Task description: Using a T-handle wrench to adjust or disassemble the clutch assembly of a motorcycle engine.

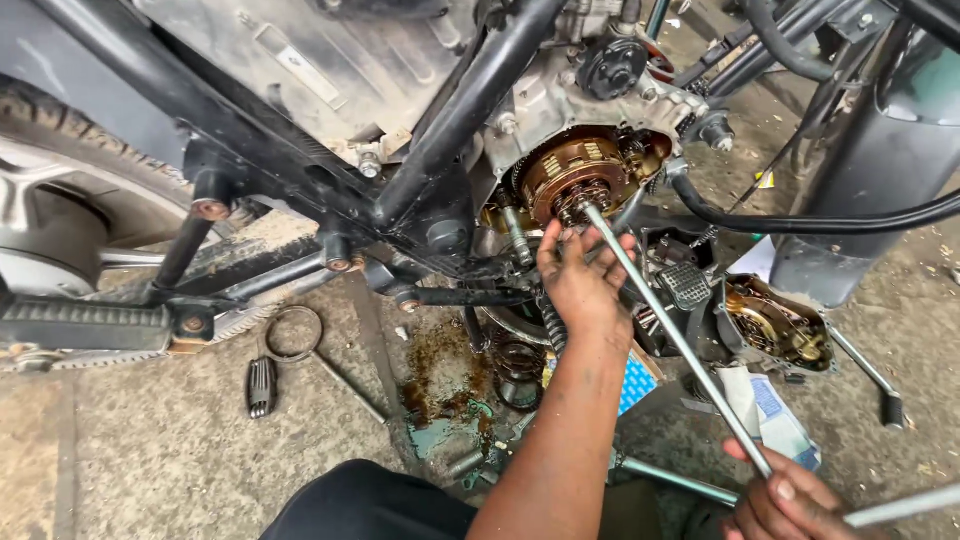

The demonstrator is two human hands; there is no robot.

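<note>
Brass-coloured clutch pack [578, 172] sat exposed in the open engine case, cover off. My left hand [580, 275] was up against it, fingers curled at the hub just below the centre, steadying the tip of the long steel T-handle wrench [680, 340]. My right hand [790, 500] was closed around the wrench's lower end, near the cross handle, down by the frame's bottom edge. The shaft ran diagonally from hub to right hand, at a slant to the clutch face as far as I could judge.

Risks as I judged them:
- Socket end not square on the fastener: that slant could let it cam off and round the head.
- A slip would drive my left fingers into the clutch basket edges or the springs.
- Both hands looked oily; grip on the smooth shaft was marginal.
- Oil puddle [445, 375] on the concrete floor right under the work, with loose clutch plates [518, 362] lying in it. Grit could get carried back into the pack.
- The removed engine cover [775, 325] lay face up on the floor beside the bike, close to the wrench shaft, open to dirt and easy to knock.
- A small screwdriver [261, 385] and a ring-handled tool [300, 340] lay loose on the floor to the left, near the footrest. Easy to kick.

Couldn't tell how well the socket was seated; my fingers covered it.
</note>
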